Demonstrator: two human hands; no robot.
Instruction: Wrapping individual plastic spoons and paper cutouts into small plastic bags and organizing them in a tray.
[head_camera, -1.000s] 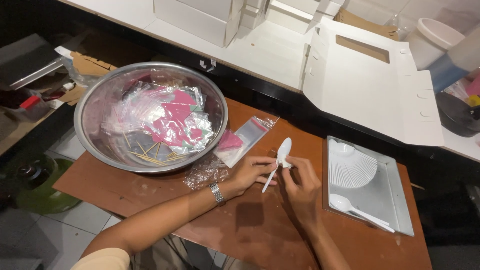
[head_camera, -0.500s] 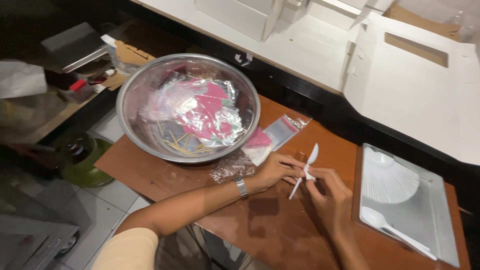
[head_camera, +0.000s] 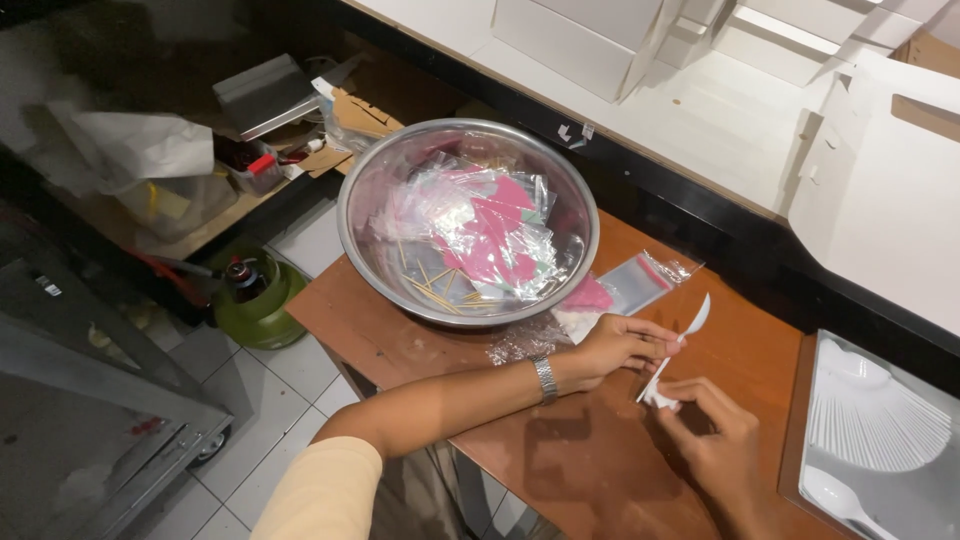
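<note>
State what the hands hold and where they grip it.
Both hold one white plastic spoon: left hand pinches mid-handle, right hand grips the handle's lower end.

A bowl (head_camera: 468, 222) holding plastic wrappers (head_camera: 480, 225) sits on the table (head_camera: 560, 450) at frame centre, a spoon (head_camera: 672, 348) between both hands lower right of it, a tray (head_camera: 880, 440) at far right.

Open desk: bare brown desk (head_camera: 590, 460) lies below and between the hands, free to cross
Far left: large steel bowl (head_camera: 467, 220) blocks the way, rim raised
Beside the left hand (head_camera: 620, 345): crinkled clear bags (head_camera: 640, 280) clutter the gap to the bowl
Right: metal tray (head_camera: 820, 440) of white spoons bars the desk edge near the right hand (head_camera: 715, 440)
Behind: black ledge (head_camera: 760, 250) walls the desk
</note>
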